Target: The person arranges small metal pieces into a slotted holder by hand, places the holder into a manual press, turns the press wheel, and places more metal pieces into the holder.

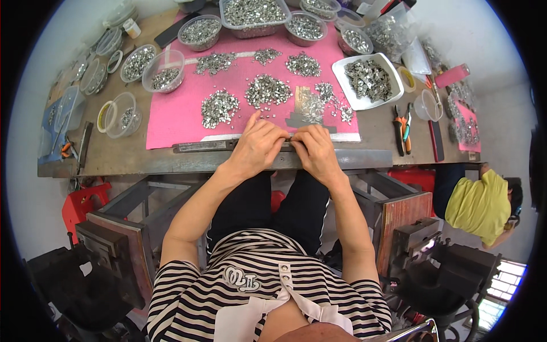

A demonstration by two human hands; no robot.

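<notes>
Two bare hands meet over the near side of a workbench (pixel 373 137), the left hand (pixel 255 142) and right hand (pixel 315 149) turned inward, each hand's thumb and fingertips drawn close, probably for fine control. Whether they are clamped on a piece I cannot tell — the spot is small and partly hidden. Under the left fingers lies a dark metal bar (pixel 199 146) along the grey bench edge (pixel 356 160), seemingly a firm rest. Just beyond the fingers, a pink mat (pixel 171 122) carries small silvery metal pieces (pixel 268 90) in loose heaps, perhaps for easy picking; the bright colour likely makes them stand out. Beyond the right fingers lies a gold-coloured strip (pixel 301 97) and, farther right, a white tray (pixel 345 80) of darker pieces (pixel 367 80). Well right of the fingers lie pliers (pixel 398 128) — perhaps to leave the hands room. Farthest away, clear tubs (pixel 255 32) hold more metal pieces, presumably against spilling.
</notes>
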